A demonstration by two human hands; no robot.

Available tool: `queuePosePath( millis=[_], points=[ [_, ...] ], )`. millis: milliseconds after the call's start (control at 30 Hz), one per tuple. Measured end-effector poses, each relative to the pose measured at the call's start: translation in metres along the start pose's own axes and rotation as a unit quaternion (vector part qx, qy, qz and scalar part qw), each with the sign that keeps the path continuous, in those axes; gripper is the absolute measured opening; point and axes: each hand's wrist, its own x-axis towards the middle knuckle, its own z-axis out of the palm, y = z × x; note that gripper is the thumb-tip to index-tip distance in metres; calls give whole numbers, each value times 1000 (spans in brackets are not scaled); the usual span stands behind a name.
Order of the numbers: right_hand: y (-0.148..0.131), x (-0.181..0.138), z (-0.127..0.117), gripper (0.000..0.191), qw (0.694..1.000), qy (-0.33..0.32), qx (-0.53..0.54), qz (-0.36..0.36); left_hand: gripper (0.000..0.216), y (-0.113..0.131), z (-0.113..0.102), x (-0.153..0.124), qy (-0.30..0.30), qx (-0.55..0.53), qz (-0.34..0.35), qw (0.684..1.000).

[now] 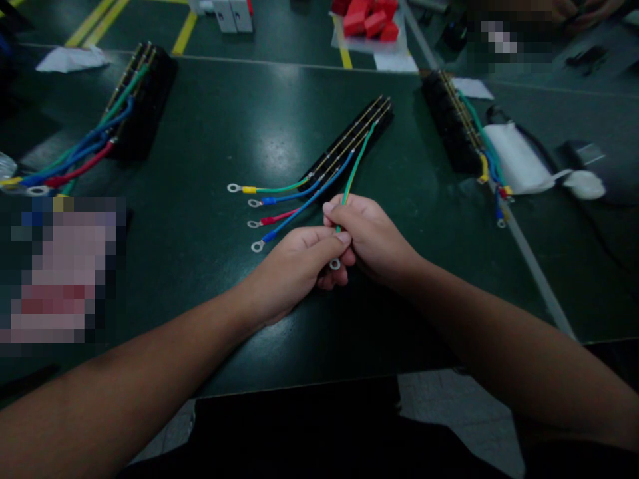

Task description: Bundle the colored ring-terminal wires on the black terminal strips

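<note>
I see a dark green tabletop (210,126) with soft patches of overhead glare (264,156) near its middle. Beyond its far edge lies a green surface marked with yellow lines (184,30). Below the near edge, pale floor tiles (449,406) show.

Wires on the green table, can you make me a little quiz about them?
1. True or false: the left hand and the right hand both hold the green wire.
2. How many wires from the middle black block lie loose on the table? A two, B four, C six.
3. Fill in: the small blocks at the far edge are coloured ___.
Key: 1 true; 2 B; 3 red.
</note>
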Motion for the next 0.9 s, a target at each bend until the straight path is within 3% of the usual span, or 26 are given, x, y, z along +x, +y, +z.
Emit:
queuePosePath(
  millis=[900],
  points=[
    [0, 1, 0, 23, 1000, -8, 0, 7, 27, -3, -2, 3, -7, -11, 4, 1000]
  ],
)
